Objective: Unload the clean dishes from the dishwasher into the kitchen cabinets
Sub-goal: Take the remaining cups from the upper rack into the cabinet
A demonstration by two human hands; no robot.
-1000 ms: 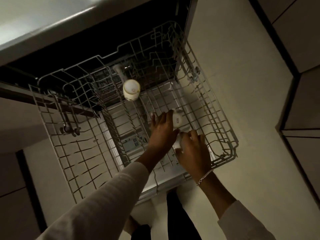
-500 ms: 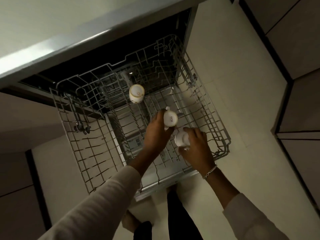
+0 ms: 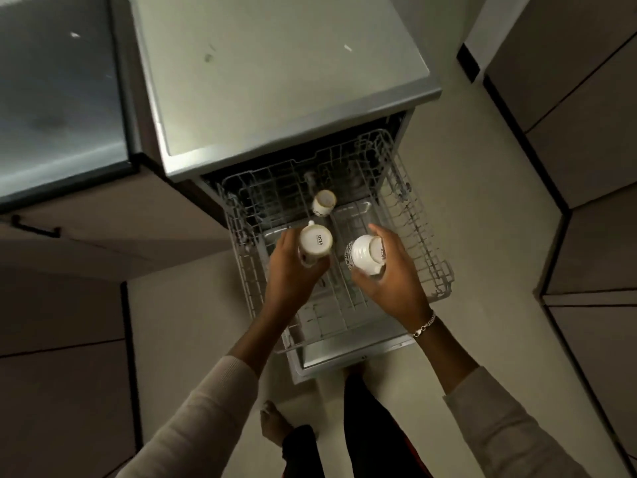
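Note:
My left hand [image 3: 287, 274] grips a white mug [image 3: 314, 243] held bottom-up above the pulled-out wire rack [image 3: 432, 250] of the dishwasher. To its right, my right hand [image 3: 393, 274] holds a second white patterned cup [image 3: 363, 258], also bottom-up. Both cups are lifted clear of the rack. A third cup [image 3: 324, 202] with a gold rim stays upside down in the rack, further back near the dishwasher opening.
The dishwasher's grey top [image 3: 275, 81] fills the upper middle, with a counter surface [image 3: 58, 98] to its left. Cabinet fronts [image 3: 586, 132] line the right side and lower left [image 3: 62, 374]. The open dishwasher door [image 3: 344, 360] lies below the rack; my feet stand just before it.
Both hands closed on a cup in the rack and lifted them upward. The view pulled back and higher, so the dishwasher top now shows.

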